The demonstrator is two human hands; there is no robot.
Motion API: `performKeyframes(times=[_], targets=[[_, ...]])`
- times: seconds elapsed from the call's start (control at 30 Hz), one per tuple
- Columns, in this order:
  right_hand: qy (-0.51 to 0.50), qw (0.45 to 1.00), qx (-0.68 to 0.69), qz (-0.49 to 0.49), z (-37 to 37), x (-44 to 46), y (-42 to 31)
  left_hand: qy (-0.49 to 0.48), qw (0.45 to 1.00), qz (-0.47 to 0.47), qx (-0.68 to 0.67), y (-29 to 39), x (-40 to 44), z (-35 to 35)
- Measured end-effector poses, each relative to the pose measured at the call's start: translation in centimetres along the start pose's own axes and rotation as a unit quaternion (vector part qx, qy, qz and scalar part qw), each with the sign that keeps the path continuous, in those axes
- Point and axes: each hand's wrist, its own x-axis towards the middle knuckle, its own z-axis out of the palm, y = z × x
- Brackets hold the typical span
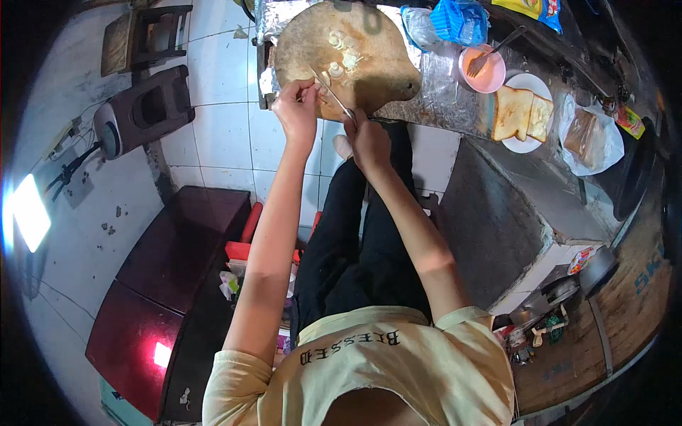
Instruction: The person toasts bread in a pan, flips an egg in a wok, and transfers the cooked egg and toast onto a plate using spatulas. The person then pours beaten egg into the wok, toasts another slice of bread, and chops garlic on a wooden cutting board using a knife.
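Note:
My right hand (369, 142) is wrapped round the handle of a knife (332, 93), whose narrow blade points up and left over the near edge of a round wooden chopping board (387, 60). Just left of the blade, my left hand (295, 112) is closed in a pinch at the board's edge. What sits between its fingertips is too small and hidden to name. Pale, thin slices (349, 58) lie in a loose line across the middle of the board, beyond the blade.
Right of the board stand a pink bowl (490, 79) with a fork (478, 65), a white plate (523, 145) with bread slices (513, 113), and a plastic bag (598, 135) holding something brown. Blue packaging (458, 23) lies behind. A dark red cabinet (163, 273) stands at left.

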Motion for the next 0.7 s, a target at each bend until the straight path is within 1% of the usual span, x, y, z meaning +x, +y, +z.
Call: performKeyframes(times=[0.03, 0.1, 0.23, 0.3, 0.33, 0.37, 0.4, 0.43, 0.47, 0.5, 0.53, 0.6, 0.63, 0.67, 0.7], targets=[[0.002, 1.0, 0.001, -0.001, 0.0, -0.2, 0.4, 0.0, 1.0, 0.002, 0.0, 0.1, -0.1, 0.0], [-0.002, 0.999, -0.047, 0.004, -0.4, -0.8, 1.4, 0.005, 1.0, -0.012, -0.007, 0.3, 0.0, 0.0], [-0.022, 0.999, -0.022, 0.014, -1.8, -1.5, 2.9, 0.03, 0.999, 0.022, -0.007, -0.1, -0.4, 0.3], [0.004, 1.0, -0.028, -0.004, -2.1, -0.6, 3.4, 0.026, 0.996, -0.03, -0.075, -0.3, -0.6, 0.3], [0.016, 0.999, -0.029, -0.013, -2.1, 0.0, 3.7, 0.028, 0.996, -0.029, -0.075, -0.5, -0.7, 0.2], [0.054, 0.997, 0.033, -0.051, -1.8, 0.6, 4.8, 0.04, 0.994, -0.04, -0.089, -0.6, -0.9, 0.1], [0.054, 0.997, 0.032, -0.052, -2.5, 0.6, 4.8, 0.051, 0.992, -0.052, -0.102, -0.6, -1.1, 0.0], [0.032, 0.999, 0.016, -0.039, -3.2, 0.4, 4.8, 0.051, 0.992, -0.053, -0.104, -0.5, -1.4, -0.1], [0.009, 1.0, -0.001, -0.025, -3.7, 0.2, 4.8, 0.064, 0.992, -0.055, -0.096, -0.5, -1.6, -0.3], [0.023, 0.998, -0.024, -0.062, -3.8, 0.0, 5.1, 0.079, 0.991, -0.056, -0.09, -0.3, -1.6, -0.3], [0.025, 0.997, -0.025, -0.065, -4.1, 0.1, 5.4, 0.082, 0.991, -0.054, -0.092, -0.4, -1.6, -0.3], [-0.021, 0.998, -0.045, -0.045, -4.5, 0.3, 5.7, 0.136, 0.99, -0.007, 0.038, -1.4, -2.2, -0.1], [-0.008, 0.998, -0.032, -0.051, -4.6, 0.5, 5.8, 0.159, 0.983, -0.081, 0.032, -2.4, -2.3, 0.4], [-0.007, 0.998, -0.033, -0.053, -4.6, 1.0, 6.0, 0.161, 0.983, -0.081, 0.032, -3.4, -2.4, 0.9], [0.065, 0.985, 0.008, -0.161, -4.7, 1.8, 6.0, 0.186, 0.972, -0.14, -0.002, -3.7, -2.3, 1.2]])
